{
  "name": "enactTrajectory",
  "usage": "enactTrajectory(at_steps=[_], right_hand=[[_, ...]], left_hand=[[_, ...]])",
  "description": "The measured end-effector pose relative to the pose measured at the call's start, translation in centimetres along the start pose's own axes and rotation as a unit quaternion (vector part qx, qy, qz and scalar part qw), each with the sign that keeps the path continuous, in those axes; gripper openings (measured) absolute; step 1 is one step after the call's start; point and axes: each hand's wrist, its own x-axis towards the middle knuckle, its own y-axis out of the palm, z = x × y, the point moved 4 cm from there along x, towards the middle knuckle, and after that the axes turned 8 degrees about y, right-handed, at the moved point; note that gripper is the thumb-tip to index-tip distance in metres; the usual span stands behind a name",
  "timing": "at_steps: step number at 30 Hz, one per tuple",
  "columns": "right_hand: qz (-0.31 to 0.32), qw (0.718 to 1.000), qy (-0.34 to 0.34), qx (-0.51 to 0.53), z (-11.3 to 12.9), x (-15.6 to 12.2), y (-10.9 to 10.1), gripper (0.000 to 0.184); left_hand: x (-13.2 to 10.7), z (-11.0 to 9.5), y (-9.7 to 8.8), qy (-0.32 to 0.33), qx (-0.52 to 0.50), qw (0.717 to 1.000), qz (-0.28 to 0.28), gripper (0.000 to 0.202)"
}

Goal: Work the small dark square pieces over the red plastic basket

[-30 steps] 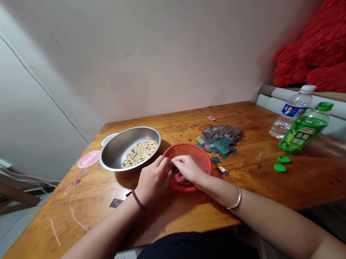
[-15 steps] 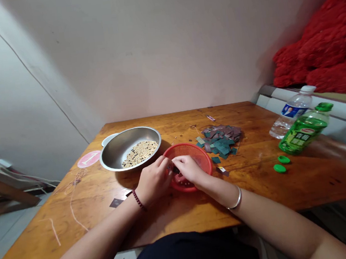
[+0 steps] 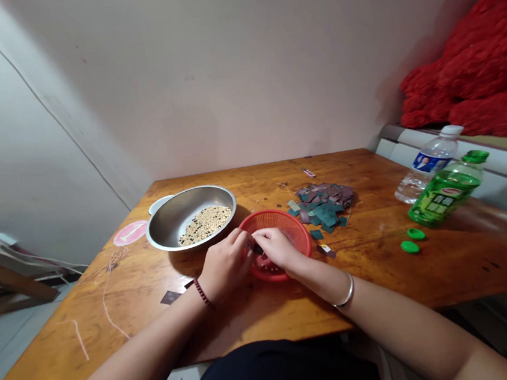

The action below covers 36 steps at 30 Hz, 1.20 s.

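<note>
My left hand (image 3: 225,264) and my right hand (image 3: 278,249) meet over the near rim of a small red plastic basket (image 3: 291,225) on the wooden table (image 3: 266,309). Fingers of both hands are pinched together on a small dark piece (image 3: 257,249) between them. Just right of the basket lies a pile of small teal and purple square pieces (image 3: 322,204). To the left stands a steel bowl (image 3: 166,223) holding pale and dark beans (image 3: 205,223).
A clear water bottle (image 3: 429,162) and a green drink bottle (image 3: 448,187) lie at the right edge, with two green caps (image 3: 413,240) near them. A pink round sticker (image 3: 130,233) and loose thread (image 3: 105,290) lie at the left. A red blanket (image 3: 480,63) sits beyond.
</note>
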Motion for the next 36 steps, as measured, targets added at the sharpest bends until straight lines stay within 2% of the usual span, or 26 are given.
enactTrajectory(at_steps=[24, 36], right_hand=[[0.018, 0.999, 0.043, 0.019, -0.51, -0.09, 0.21, 0.023], [0.038, 0.999, 0.035, 0.015, 0.08, -0.27, 0.40, 0.024]], left_hand=[[0.15, -0.21, -0.17, 0.018, 0.005, 1.000, 0.006, 0.011], [0.20, -0.28, -0.07, 0.016, 0.017, 1.000, 0.020, 0.009]])
